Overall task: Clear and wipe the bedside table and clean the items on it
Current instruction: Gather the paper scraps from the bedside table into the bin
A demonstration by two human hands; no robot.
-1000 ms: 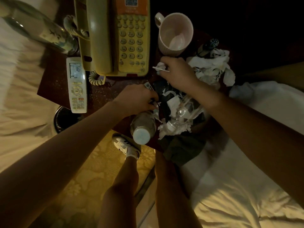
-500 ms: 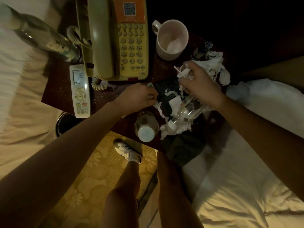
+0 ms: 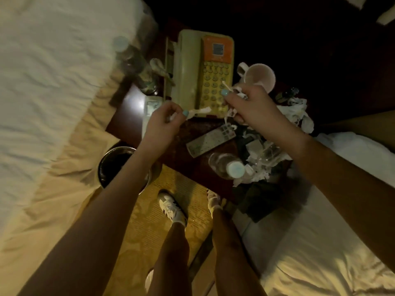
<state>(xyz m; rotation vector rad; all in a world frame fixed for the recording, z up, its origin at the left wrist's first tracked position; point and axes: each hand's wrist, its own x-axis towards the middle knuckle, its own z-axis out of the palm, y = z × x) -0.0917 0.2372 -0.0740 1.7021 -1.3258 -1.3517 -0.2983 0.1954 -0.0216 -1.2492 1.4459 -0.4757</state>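
Note:
The dark wooden bedside table (image 3: 128, 107) carries a beige telephone (image 3: 192, 67), a pale mug (image 3: 259, 76), a grey remote (image 3: 210, 141), a capped plastic bottle (image 3: 226, 166) and a heap of crumpled tissues and wrappers (image 3: 263, 159). My left hand (image 3: 163, 122) is raised over the table's front left and pinches a small white paper scrap (image 3: 198, 111). My right hand (image 3: 249, 105) hovers in front of the mug and grips several tissue bits and a thin white stick (image 3: 227, 86).
A round dark waste bin (image 3: 115, 165) stands on the floor left of the table. A glass bottle (image 3: 136, 67) leans at the table's back left. More tissue (image 3: 299, 112) lies at the right edge. Beds flank both sides; my feet stand on yellow carpet.
Both hands have lifted off the litter pile, each carrying scraps, and moved left and up. The camera has swung, so the bin and the grey remote show now.

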